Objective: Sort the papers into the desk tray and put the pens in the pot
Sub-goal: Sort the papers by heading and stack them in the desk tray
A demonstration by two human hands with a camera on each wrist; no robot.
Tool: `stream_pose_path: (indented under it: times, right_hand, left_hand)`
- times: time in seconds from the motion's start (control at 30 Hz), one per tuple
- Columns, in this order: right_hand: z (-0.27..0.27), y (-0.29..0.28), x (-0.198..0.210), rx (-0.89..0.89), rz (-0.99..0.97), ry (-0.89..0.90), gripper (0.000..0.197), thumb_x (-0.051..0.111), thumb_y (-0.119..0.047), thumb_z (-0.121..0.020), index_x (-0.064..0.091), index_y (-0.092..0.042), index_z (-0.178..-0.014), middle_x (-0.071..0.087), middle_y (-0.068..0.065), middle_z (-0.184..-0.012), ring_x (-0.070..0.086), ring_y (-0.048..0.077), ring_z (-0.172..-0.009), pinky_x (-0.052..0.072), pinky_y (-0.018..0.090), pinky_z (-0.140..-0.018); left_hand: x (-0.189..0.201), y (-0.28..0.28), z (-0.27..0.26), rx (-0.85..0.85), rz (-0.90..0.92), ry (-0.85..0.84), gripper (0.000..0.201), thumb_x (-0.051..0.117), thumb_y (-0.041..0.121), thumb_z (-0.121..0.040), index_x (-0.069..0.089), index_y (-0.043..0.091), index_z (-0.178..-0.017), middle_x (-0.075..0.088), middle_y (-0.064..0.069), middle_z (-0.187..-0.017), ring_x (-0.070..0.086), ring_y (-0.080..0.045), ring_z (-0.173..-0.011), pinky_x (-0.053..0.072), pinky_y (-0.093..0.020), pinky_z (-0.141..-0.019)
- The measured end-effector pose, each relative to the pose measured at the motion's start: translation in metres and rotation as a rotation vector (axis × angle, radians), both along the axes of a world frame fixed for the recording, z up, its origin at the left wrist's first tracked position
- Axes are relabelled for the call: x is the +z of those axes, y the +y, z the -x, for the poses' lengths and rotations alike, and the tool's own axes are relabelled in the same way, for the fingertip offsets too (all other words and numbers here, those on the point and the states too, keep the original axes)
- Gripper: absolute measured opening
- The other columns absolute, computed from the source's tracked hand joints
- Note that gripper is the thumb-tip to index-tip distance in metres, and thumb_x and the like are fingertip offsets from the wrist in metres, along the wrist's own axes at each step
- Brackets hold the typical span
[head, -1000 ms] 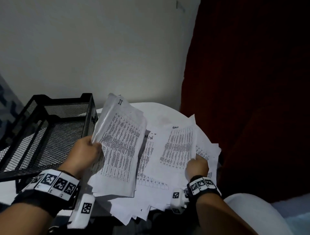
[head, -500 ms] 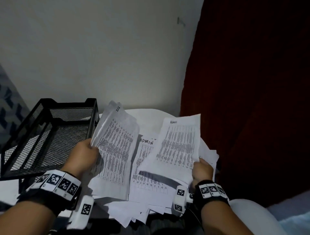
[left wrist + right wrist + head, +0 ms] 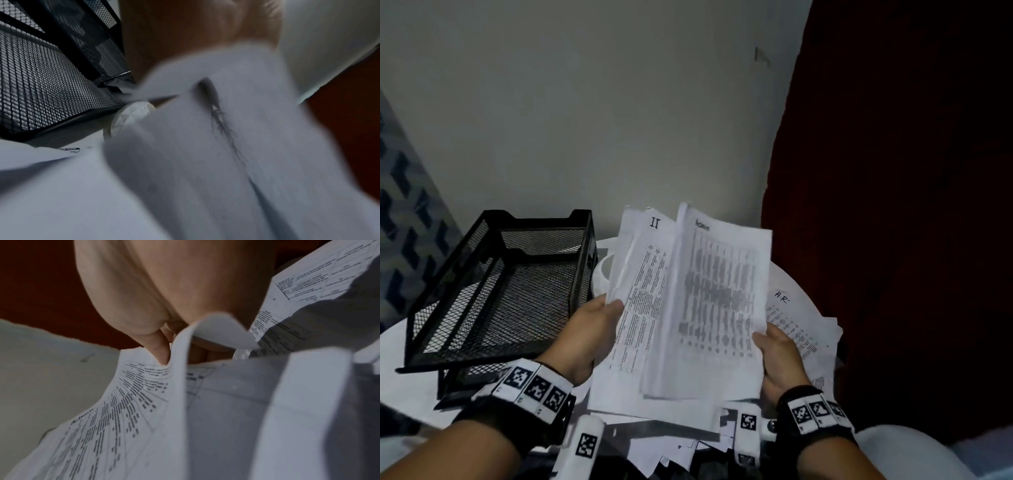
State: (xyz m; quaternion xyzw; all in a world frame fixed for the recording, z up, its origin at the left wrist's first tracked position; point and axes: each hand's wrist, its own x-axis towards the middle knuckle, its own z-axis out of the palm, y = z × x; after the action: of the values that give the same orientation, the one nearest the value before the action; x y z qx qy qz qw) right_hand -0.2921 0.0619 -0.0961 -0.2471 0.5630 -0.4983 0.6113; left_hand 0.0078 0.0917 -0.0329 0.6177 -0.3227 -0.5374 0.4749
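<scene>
Plain pale wall (image 3: 599, 113) behind, dimly lit, with a small mark high on the right. Dark red curtain (image 3: 900, 192) down the right side. Blue-and-grey patterned surface (image 3: 404, 205) at the far left. Round white table (image 3: 400, 346) below; pale rounded seat edge (image 3: 893, 448) at lower right.
</scene>
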Motion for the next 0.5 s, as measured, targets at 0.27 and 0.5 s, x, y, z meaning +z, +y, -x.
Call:
stream_pose_path:
  times: [0.27, 0.5]
  right_hand:
    - [-0.027, 0.006, -0.013, 0.121, -0.081, 0.094, 0.027, 0.049, 0.017, -0.092, 0.064, 0.006, -0.112, 0.071, 0.035, -0.113, 0.070, 0.042, -0.091, 0.053, 0.072, -0.091]
    - [-0.040, 0.008, -0.011, 0.177, 0.037, 0.122, 0.027, 0.050, 0.019, -0.093, 0.066, -0.001, -0.100, 0.077, 0.025, -0.100, 0.074, 0.033, -0.082, 0.060, 0.049, -0.081]
  left_hand:
    - [-0.014, -0.004, 0.002, -0.028, -0.003, 0.039, 0.035, 0.055, 0.048, -0.091, 0.065, 0.015, -0.092, 0.057, -0.008, -0.088, 0.048, -0.025, -0.083, 0.041, -0.040, -0.080]
    - [-0.016, 0.000, 0.018, -0.142, 0.058, -0.039, 0.030, 0.077, 0.025, -0.089, 0.070, 0.006, -0.111, 0.077, -0.007, -0.098, 0.073, -0.020, -0.093, 0.055, -0.032, -0.085]
